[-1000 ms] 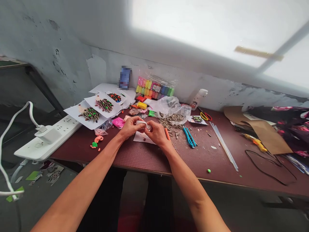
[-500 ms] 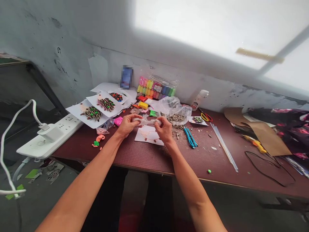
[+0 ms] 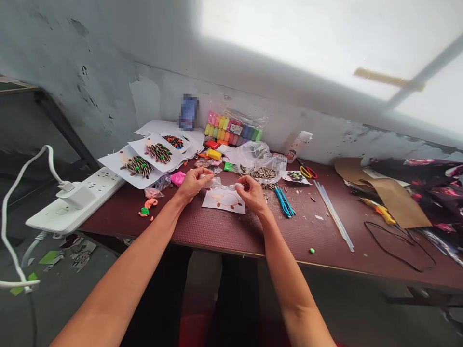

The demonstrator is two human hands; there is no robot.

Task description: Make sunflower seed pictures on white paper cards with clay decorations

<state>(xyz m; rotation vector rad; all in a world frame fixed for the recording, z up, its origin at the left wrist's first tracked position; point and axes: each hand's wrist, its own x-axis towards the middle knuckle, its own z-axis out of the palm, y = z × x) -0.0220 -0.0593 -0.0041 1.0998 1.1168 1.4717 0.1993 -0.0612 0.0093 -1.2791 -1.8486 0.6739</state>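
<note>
Between my two hands stretches a whitish, translucent piece of plastic [image 3: 217, 183]. My left hand [image 3: 193, 184] pinches its left end, and my right hand [image 3: 253, 193] pinches the right end. Just below it, a white card [image 3: 223, 200] with a drawn outline and brown spots lies on the dark red table. A heap of striped seeds [image 3: 263, 174] lies beside a clear plastic bag [image 3: 255, 155], beyond my right hand. A pink packet [image 3: 178, 179] is near my left hand.
Seed-decorated cards [image 3: 135, 166] lie at the left by a power strip [image 3: 54, 212]. Coloured clay packs [image 3: 235, 129] and a white bottle [image 3: 300, 145] stand along the wall. A blue cutter [image 3: 284, 201], scissors [image 3: 307, 171], clear sticks [image 3: 334, 217] and a glue gun [image 3: 383, 213] are right.
My hands have moved slightly apart, and the plastic between them looks looser and more spread out. More of the drawn card shows beneath. The view has shifted slightly.
</note>
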